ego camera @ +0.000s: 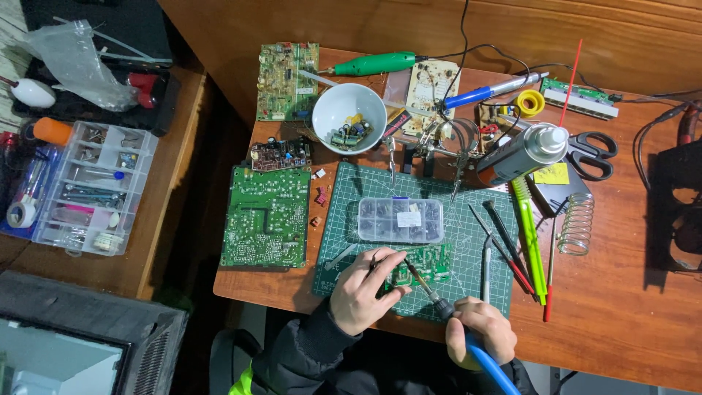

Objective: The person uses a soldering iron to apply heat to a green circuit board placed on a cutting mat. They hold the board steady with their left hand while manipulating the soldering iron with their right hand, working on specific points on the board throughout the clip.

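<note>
A small green circuit board (428, 262) lies on the green cutting mat (351, 192) at the table's front. My left hand (363, 290) rests on the board's left end, pinching a thin tool against it. My right hand (479, 329) grips a blue-handled soldering iron (439, 301), its tip slanting up-left onto the board. A clear lidded parts box (401, 219) sits on the mat just beyond the board.
A large green board (266, 216) lies left of the mat; a white bowl (349, 117) of components stands behind it. A spray can (522, 153), scissors (594, 153), spring stand (577, 224) and several hand tools (528, 241) lie right. A clear organiser (91, 188) sits on the left table.
</note>
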